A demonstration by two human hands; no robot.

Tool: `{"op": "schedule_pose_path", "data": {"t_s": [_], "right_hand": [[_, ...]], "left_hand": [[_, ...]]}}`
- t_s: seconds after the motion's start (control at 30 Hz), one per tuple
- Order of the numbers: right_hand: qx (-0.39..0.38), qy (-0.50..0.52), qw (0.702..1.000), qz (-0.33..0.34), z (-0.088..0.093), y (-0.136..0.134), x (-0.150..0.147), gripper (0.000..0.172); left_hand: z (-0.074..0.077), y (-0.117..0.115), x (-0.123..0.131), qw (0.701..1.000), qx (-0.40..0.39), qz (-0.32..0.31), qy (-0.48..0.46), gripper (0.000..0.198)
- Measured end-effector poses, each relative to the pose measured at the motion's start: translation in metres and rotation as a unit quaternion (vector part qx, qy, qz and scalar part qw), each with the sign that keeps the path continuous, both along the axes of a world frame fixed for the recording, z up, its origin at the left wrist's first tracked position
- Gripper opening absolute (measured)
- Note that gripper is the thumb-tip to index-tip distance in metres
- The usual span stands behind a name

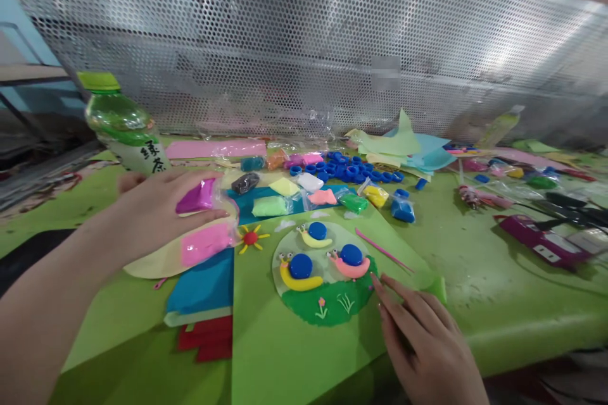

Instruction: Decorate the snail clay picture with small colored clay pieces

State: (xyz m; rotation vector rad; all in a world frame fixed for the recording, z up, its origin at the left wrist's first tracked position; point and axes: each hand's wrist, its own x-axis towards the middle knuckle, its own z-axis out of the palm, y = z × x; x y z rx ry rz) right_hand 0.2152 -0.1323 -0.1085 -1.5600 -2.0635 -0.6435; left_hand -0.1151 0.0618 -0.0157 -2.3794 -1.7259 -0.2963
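My left hand (159,212) reaches over the left side with its fingers stretched apart. A bag of purple clay (197,196) shows between its thumb and forefinger; no firm grip is visible. Just below lies a bag of pink clay (206,244). My right hand (422,332) rests at the right edge of a round clay picture (304,307), its fingers loosely apart and its fingertips beside a tiny purple bit (371,287). On the picture sit a yellow snail (301,281), a pink snail (351,267) and a cream snail (316,240), all with blue shells.
The picture lies on green paper (266,354) with a clay sun (250,238) and a thin pink tool (382,248). Behind are several clay bags, blue caps (346,168) and coloured paper (408,145). A tea bottle (123,123) stands left; a purple power strip (544,240) lies right.
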Motion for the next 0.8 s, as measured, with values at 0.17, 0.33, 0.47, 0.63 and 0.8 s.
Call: {"op": "schedule_pose_path", "data": {"t_s": [0.17, 0.33, 0.47, 0.63, 0.8], "right_hand": [[0.018, -0.005, 1.000, 0.007, 0.001, -0.002, -0.002, 0.034], [0.078, 0.059, 0.995, -0.027, 0.025, 0.006, 0.014, 0.025], [-0.038, 0.087, 0.993, -0.065, 0.072, 0.048, 0.033, 0.030], [-0.247, 0.040, 0.952, -0.178, 0.123, 0.130, 0.031, 0.030], [-0.258, -0.001, 0.951, -0.168, 0.111, 0.180, 0.022, 0.025]], "left_hand": [[0.000, 0.005, -0.005, 0.998, -0.051, 0.030, 0.017, 0.056], [0.002, 0.003, -0.001, 0.996, -0.083, 0.033, 0.030, 0.057], [0.000, 0.003, 0.002, 0.995, -0.093, 0.026, 0.035, 0.059], [-0.007, 0.009, 0.000, 0.993, -0.108, 0.022, 0.027, 0.060], [-0.010, 0.010, -0.002, 0.996, -0.084, 0.031, 0.012, 0.062]]}}
